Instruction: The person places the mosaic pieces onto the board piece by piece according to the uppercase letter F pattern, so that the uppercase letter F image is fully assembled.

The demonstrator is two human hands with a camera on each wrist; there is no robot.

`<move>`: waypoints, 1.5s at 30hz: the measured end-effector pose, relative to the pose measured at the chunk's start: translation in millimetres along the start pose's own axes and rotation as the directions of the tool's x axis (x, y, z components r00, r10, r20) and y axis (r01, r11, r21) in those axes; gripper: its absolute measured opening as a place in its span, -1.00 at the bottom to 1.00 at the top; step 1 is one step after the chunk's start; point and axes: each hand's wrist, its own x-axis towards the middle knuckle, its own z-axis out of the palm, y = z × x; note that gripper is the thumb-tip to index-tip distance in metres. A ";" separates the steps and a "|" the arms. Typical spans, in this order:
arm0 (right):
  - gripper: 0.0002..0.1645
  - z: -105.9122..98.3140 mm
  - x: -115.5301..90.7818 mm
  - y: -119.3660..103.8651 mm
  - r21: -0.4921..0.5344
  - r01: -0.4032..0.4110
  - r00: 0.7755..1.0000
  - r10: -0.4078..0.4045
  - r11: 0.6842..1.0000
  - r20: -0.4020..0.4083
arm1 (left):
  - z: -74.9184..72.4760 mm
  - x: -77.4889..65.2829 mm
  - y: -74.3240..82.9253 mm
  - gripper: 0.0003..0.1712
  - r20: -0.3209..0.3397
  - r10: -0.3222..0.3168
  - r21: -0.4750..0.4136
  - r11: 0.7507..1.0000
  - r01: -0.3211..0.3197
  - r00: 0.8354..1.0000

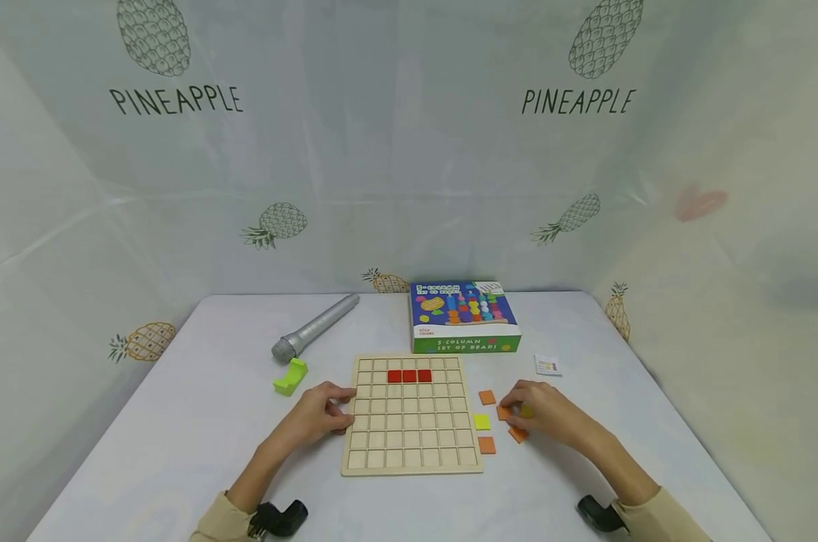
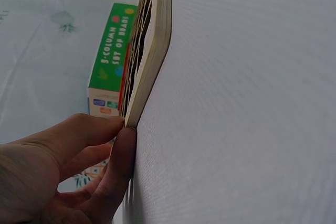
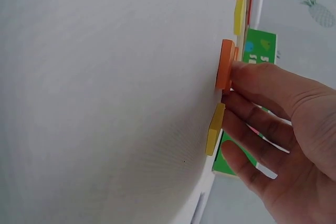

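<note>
On the table lies a wooden grid board (image 1: 403,415) with three red tiles (image 1: 409,376) side by side in one row near its far edge. At the board's left edge, my left hand (image 1: 322,412) rests its thumb and fingertips against the wood; the left wrist view shows them touching the rim (image 2: 149,72). To the right of the board, my right hand (image 1: 540,406) pinches an orange tile (image 1: 503,412) at table level. Other orange tiles (image 1: 487,446) and a yellow tile (image 1: 481,422) lie around it. Another yellow tile (image 3: 215,129) sits under the right fingers, partly hidden.
A bead-set box (image 1: 466,318) stands behind the board. To the left are a silver microphone (image 1: 317,327) and a lime-green curved block (image 1: 290,377). A small printed card (image 1: 547,365) lies beyond my right hand. Pineapple-print cloth (image 1: 409,150) hangs behind the table.
</note>
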 end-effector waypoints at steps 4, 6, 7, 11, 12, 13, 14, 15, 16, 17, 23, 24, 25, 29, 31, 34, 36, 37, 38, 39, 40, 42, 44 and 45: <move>-0.79 0.7 0.2 0.6 -0.008 -0.002 1.000 0.002 1.000 -0.002 | 0.4 1.2 -2.1 -0.40 0.001 0.007 -0.006 1.000 -0.007 1.000; -0.79 0.8 0.5 0.6 -0.015 -0.003 1.000 0.003 1.000 -0.003 | 0.3 1.1 -2.4 -0.40 0.000 0.009 -0.011 1.000 -0.009 1.000; -0.79 0.8 0.5 0.6 -0.019 -0.005 1.000 0.004 1.000 -0.003 | 0.4 1.2 -2.2 -0.40 0.000 0.007 -0.013 1.000 -0.007 1.000; -0.79 0.9 0.5 0.9 -0.031 -0.001 1.000 0.001 1.000 -0.006 | 0.8 1.1 -1.3 -0.41 -0.001 0.002 -0.018 1.000 -0.002 1.000; -0.79 1.0 0.4 1.1 -0.031 0.003 1.000 -0.003 1.000 -0.007 | 0.9 1.1 -1.0 -0.41 0.000 0.001 -0.018 1.000 -0.001 1.000; -0.79 1.1 0.3 1.3 -0.030 0.006 1.000 -0.007 1.000 -0.007 | 0.9 1.0 -0.7 -0.41 0.000 0.001 -0.016 1.000 -0.001 1.000; -0.79 1.2 0.2 1.5 -0.028 0.010 1.000 -0.010 1.000 -0.007 | 1.0 1.0 -0.6 -0.41 0.000 0.001 -0.014 1.000 -0.001 1.000; -0.79 1.4 0.1 1.9 -0.026 0.013 1.000 -0.013 1.000 -0.006 | 1.0 0.8 -0.6 -0.41 0.000 0.002 -0.013 1.000 -0.002 1.000; -0.79 1.4 0.2 2.2 -0.024 0.015 1.000 -0.016 1.000 -0.005 | 0.9 0.6 -0.6 -0.41 0.000 0.002 -0.012 1.000 -0.002 1.000; -0.79 1.5 0.2 2.4 -0.017 0.016 1.000 -0.016 1.000 -0.004 | 0.9 0.5 -0.6 -0.41 -0.001 0.000 -0.010 1.000 -0.001 1.000; -0.79 0.8 0.5 1.8 0.006 -0.007 1.000 0.007 1.000 -0.001 | 0.9 -0.2 -0.7 -0.40 -0.002 -0.001 -0.017 1.000 0.001 1.000; -0.79 0.3 0.9 1.4 0.005 -0.008 1.000 0.008 1.000 -0.003 | 0.8 -0.2 -0.8 -0.40 -0.001 0.000 -0.019 1.000 0.000 1.000; -0.79 -0.4 1.3 0.7 0.003 -0.009 1.000 0.009 1.000 -0.004 | 0.7 -0.2 -1.1 -0.40 -0.001 0.004 -0.016 1.000 -0.004 1.000; -0.77 -3.9 4.4 -2.9 0.007 -0.004 1.000 0.004 1.000 -0.007 | 0.1 -0.1 -1.7 -0.40 -0.002 0.011 -0.015 1.000 -0.011 1.000; -0.77 -5.0 6.4 -5.1 0.016 -0.003 1.000 0.003 1.000 -0.011 | 0.0 -0.2 -1.4 -0.40 -0.004 0.010 -0.015 1.000 -0.010 1.000; -0.78 -4.3 10.5 -7.7 0.032 -0.005 1.000 0.006 0.999 -0.021 | 0.0 -0.3 -0.2 -0.41 -0.006 0.009 -0.011 1.000 -0.009 1.000; -0.78 -2.9 13.8 -10.2 0.048 -0.010 1.000 0.011 0.999 -0.025 | -0.3 -0.5 0.3 -0.41 -0.004 0.010 -0.008 1.000 -0.010 1.000; -0.77 -1.6 15.9 -11.3 0.052 -0.001 1.000 0.002 0.999 -0.030 | -0.4 -0.5 0.4 -0.41 -0.003 0.012 -0.008 1.000 -0.012 1.000; -0.77 -0.6 18.0 -12.9 0.055 -0.001 1.000 0.002 0.998 -0.029 | -0.4 -0.5 0.3 -0.41 -0.003 0.013 -0.007 1.000 -0.013 1.000; -0.77 0.5 20.3 -14.8 0.059 0.000 1.000 0.002 0.998 -0.027 | -0.5 -0.6 0.2 -0.41 -0.002 0.014 -0.006 1.000 -0.014 1.000; -0.77 1.9 22.7 -16.9 0.064 -0.001 1.000 0.002 0.998 -0.024 | -0.5 -0.7 0.1 -0.41 -0.002 0.014 -0.007 1.000 -0.014 1.000; -0.76 4.4 28.5 -21.3 0.064 0.011 1.000 -0.010 0.998 -0.019 | -0.4 -0.7 -0.2 -0.41 -0.004 0.013 -0.006 1.000 -0.013 1.000; -0.76 6.5 35.1 -26.3 0.062 0.018 1.000 -0.017 0.998 -0.011 | -0.2 -0.6 -0.5 -0.41 -0.008 0.014 -0.004 1.000 -0.014 1.000; -0.75 7.7 38.8 -28.8 0.063 0.028 1.000 -0.028 0.998 -0.010 | -0.1 -0.6 -0.5 -0.42 -0.009 0.014 -0.002 1.000 -0.014 1.000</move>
